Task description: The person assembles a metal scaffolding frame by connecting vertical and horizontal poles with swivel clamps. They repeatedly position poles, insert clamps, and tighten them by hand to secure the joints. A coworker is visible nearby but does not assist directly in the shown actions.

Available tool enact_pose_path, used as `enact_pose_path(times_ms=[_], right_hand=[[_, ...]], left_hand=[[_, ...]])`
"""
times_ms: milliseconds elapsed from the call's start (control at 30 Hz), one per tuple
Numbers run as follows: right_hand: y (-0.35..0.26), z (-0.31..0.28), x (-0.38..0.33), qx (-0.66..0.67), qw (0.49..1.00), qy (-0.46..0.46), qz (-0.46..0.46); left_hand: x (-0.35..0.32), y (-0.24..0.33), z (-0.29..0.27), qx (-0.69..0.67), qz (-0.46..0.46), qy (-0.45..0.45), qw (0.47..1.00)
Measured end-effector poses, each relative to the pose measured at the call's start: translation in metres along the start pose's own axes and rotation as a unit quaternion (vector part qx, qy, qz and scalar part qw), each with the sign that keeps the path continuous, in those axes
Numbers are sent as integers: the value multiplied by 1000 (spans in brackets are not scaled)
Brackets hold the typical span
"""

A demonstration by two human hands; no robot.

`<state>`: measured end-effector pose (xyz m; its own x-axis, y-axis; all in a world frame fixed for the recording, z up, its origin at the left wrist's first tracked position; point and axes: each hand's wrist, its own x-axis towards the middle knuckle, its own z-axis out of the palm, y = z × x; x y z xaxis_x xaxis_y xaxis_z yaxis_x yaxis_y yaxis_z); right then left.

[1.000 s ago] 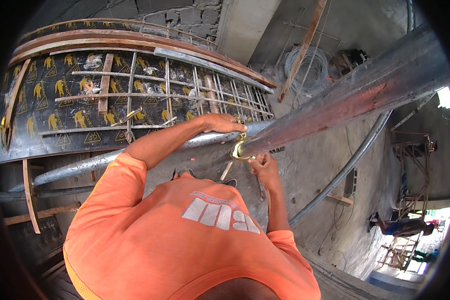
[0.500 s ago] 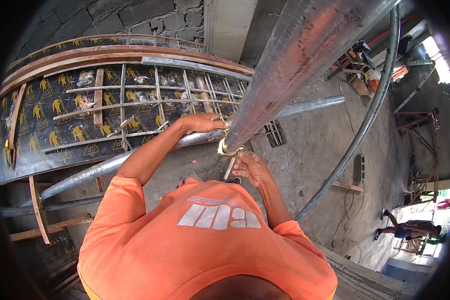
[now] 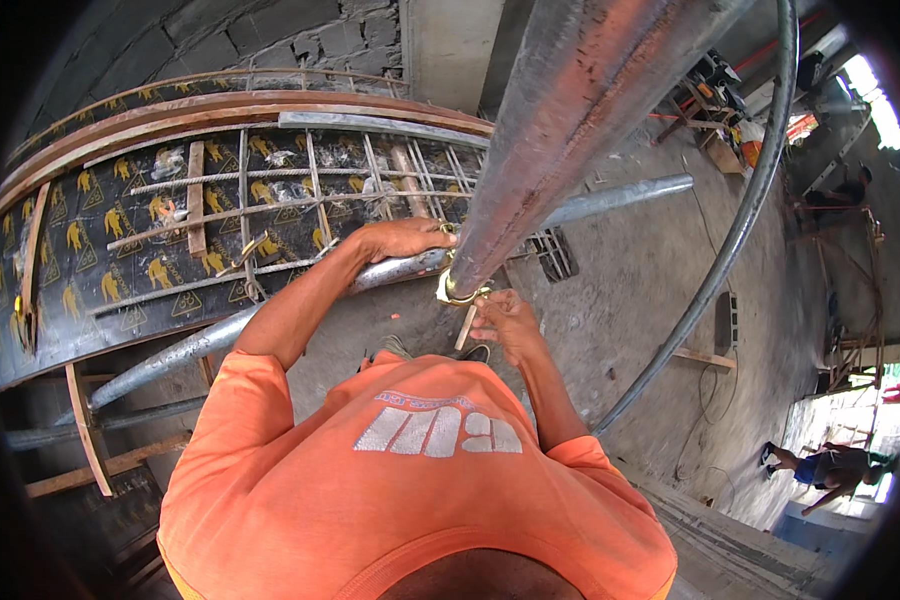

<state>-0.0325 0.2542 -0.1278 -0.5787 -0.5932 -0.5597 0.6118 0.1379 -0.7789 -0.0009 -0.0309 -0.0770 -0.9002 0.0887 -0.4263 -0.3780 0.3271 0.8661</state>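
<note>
A thick upright metal pipe point(image 3: 560, 150) rises in front of me, and a brass-coloured scaffold clamp point(image 3: 454, 292) sits around its lower part. A horizontal grey pipe point(image 3: 395, 270) passes behind it. My left hand point(image 3: 402, 240) is curled over the horizontal pipe, its fingertips beside the upper part of the clamp. On the other side, my right hand point(image 3: 510, 322) has thumb and fingers pinched at the clamp's near right edge. The exact piece between those fingers is too small to make out.
Black printed formwork board point(image 3: 110, 230) with a rebar grid point(image 3: 245, 210) lies left. A long slanting pipe point(image 3: 725, 265) stands close on my right. A power strip point(image 3: 728, 320) and wood piece point(image 3: 705, 357) lie on the concrete floor. Another person point(image 3: 835, 468) is at far right.
The view has shifted slightly. Both my hands keep their places at the pipe and clamp, with the right fingers only slightly changed. The person at far right has changed posture.
</note>
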Motion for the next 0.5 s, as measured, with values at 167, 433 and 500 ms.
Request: enact_pose_path(times_ms=[167, 433, 500], right_hand=[[-5, 1, -14, 12, 1000, 23, 8], [6, 3, -7, 11, 1000, 6, 14], [10, 6, -11, -26, 999, 33, -10]], left_hand=[[12, -11, -9, 38, -19, -68, 997], [16, -21, -12, 49, -37, -63, 996], [18, -22, -13, 60, -30, -62, 996]])
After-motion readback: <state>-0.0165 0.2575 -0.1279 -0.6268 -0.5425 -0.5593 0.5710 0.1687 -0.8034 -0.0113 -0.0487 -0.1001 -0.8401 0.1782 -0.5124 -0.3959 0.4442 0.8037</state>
